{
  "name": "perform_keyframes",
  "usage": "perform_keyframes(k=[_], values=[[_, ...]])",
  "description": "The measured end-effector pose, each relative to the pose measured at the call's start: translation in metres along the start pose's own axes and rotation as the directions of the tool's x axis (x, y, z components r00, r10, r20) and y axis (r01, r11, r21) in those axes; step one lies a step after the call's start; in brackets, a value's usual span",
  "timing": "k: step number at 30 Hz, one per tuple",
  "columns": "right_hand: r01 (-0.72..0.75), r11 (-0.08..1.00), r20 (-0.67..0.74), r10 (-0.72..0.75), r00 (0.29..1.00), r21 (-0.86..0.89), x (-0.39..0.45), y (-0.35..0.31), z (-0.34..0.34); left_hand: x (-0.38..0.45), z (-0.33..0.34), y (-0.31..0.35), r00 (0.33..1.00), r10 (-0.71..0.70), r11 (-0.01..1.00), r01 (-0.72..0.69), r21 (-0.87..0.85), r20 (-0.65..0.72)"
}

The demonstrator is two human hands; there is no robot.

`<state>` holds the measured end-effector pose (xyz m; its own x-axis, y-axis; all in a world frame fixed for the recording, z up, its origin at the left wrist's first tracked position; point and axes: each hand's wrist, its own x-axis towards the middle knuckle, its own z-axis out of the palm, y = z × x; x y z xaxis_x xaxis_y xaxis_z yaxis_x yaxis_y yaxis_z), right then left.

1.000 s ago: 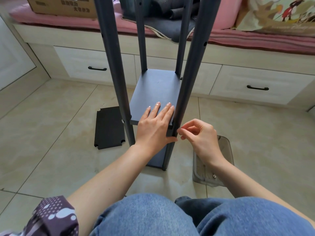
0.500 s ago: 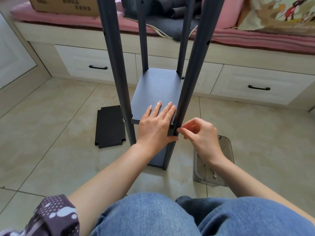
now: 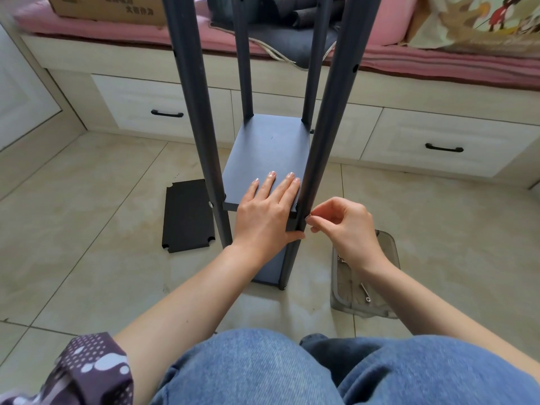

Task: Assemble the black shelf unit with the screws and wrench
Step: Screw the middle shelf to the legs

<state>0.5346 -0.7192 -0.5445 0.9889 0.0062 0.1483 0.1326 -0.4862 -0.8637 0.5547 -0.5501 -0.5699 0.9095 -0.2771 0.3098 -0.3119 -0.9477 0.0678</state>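
Tray (image 3: 385, 247) with loose screws (image 3: 365, 292) on the floor, near right. Left hand (image 3: 267, 213) flat, fingers straight, on the shelf board (image 3: 268, 153) with thumb under its front edge; right hand (image 3: 342, 226) pinches at the front-right post (image 3: 330, 118) at board level, what it pinches can't tell. Spare panel (image 3: 187, 216) flat on the floor to the left, bench drawers (image 3: 163, 112) behind.

A home, likely a bedroom — beige tiled floor (image 3: 87, 235), built-in window-seat bench with white drawers (image 3: 163, 112) and black handles, pink cushion (image 3: 438, 62), cartoon-print pillow (image 3: 482, 21), cardboard box (image 3: 108, 7) on top
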Motion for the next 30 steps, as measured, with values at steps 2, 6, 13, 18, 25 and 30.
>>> perform_keyframes(k=[2, 6, 13, 18, 25, 30], values=[[0.008, 1.000, -0.015, -0.008, 1.000, -0.001, 0.001, 0.001, 0.000, 0.000, 0.000, 0.001, 1.000, -0.002, 1.000, 0.002, -0.002, 0.005], [0.034, 0.999, -0.032, -0.034, 0.999, -0.008, 0.001, 0.004, 0.001, 0.000, 0.000, 0.001, 1.000, -0.003, 1.000, 0.003, 0.001, 0.007], [0.060, 0.997, 0.008, -0.060, 0.998, -0.049, 0.007, 0.003, -0.003, 0.001, -0.001, 0.001, 1.000, -0.014, 1.000, 0.014, -0.023, 0.020], [0.114, 0.990, 0.142, -0.101, 0.985, -0.085, 0.015, -0.001, -0.018, 0.000, -0.003, 0.002, 0.999, -0.034, 0.999, 0.033, -0.025, -0.039], [-0.311, 0.942, 0.221, 0.279, 0.935, 0.127, 0.044, 0.005, -0.016, 0.001, -0.004, 0.005, 0.999, -0.050, 0.998, 0.050, -0.033, -0.010], [-0.672, 0.576, 0.477, 0.476, 0.739, 0.465, 0.066, -0.002, 0.003, 0.001, -0.007, 0.004, 0.999, -0.052, 0.998, 0.052, -0.018, 0.013]])
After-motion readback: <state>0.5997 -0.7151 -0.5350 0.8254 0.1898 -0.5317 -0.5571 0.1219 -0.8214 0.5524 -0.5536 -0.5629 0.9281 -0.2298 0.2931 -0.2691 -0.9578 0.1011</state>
